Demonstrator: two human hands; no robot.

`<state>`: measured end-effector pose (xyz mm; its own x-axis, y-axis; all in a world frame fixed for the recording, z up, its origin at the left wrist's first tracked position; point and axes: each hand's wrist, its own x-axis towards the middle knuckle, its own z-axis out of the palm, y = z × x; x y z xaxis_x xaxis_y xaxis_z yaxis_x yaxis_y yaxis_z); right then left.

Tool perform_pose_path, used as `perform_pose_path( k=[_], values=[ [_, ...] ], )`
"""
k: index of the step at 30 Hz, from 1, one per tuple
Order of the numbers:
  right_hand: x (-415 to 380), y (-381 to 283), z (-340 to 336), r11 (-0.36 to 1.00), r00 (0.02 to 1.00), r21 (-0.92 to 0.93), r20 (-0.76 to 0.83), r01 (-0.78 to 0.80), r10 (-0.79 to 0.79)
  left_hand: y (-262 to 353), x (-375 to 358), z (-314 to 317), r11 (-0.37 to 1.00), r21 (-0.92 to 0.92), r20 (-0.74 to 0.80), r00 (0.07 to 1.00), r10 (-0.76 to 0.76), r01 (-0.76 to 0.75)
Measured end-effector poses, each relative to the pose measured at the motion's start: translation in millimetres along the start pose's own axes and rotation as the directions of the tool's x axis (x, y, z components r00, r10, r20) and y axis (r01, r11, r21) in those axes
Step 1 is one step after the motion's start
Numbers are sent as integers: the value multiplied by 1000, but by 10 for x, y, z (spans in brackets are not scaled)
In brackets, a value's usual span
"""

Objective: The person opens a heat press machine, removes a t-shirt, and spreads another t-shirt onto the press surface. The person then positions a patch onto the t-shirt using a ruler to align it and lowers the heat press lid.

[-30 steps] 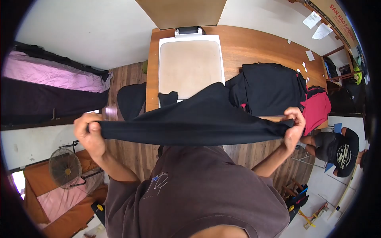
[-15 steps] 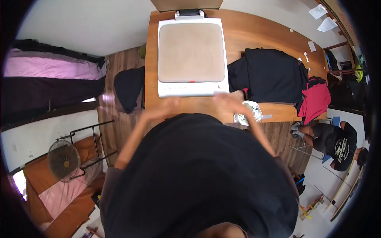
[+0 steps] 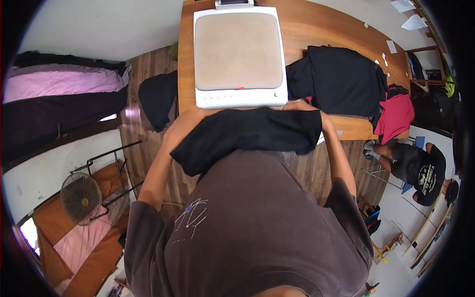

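A black cloth (image 3: 257, 129) is stretched between my hands, bunched across the front of my body near the white flat press. My left hand (image 3: 199, 113) is at the cloth's upper left edge, its fingers closed on it and partly hidden. At the upper right edge, my right hand (image 3: 299, 105) is closed on the same cloth, close to the press's front right corner. The white press (image 3: 240, 99) lies open, with a beige pad (image 3: 239, 52) facing up and nothing on it.
Black folded garments (image 3: 344, 81) and a red garment (image 3: 396, 116) lie on the wooden table (image 3: 356, 127). Black fabric (image 3: 157, 101) is left of the table. A seated person (image 3: 420, 171) is at the right. A fan (image 3: 80, 199) stands at the lower left.
The black cloth that covered my chest is now bunched lower on the view's table side, exposing my brown shirt. Both hands, blurred and apart before, have closed on it.
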<state>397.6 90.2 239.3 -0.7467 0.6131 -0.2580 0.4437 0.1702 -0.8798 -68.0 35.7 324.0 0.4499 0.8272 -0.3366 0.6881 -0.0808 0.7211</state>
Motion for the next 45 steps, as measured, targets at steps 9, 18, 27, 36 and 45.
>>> perform_pose_path(
  k=[9,18,27,36,45],
  values=[
    [83,-1352,-624,973,841,137,-534,185,-85,859,123,-1076,971,206,-546,810,215,-119],
    [-96,-2969,-1712,737,841,-645,-499,-201,-208,1907,-7,-2610,845,496,-422,796,435,-199],
    [-595,-3013,-2145,940,924,76,-227,333,-309,1570,-506,-2616,819,452,-407,736,541,-352],
    [-602,-3307,-2027,972,739,-222,-642,74,-203,1815,-629,-2638,857,465,-592,642,487,-221],
    [-605,-2549,-2545,851,813,139,-406,506,-417,1535,-696,-2539,885,290,-642,612,462,-363]
  ],
)
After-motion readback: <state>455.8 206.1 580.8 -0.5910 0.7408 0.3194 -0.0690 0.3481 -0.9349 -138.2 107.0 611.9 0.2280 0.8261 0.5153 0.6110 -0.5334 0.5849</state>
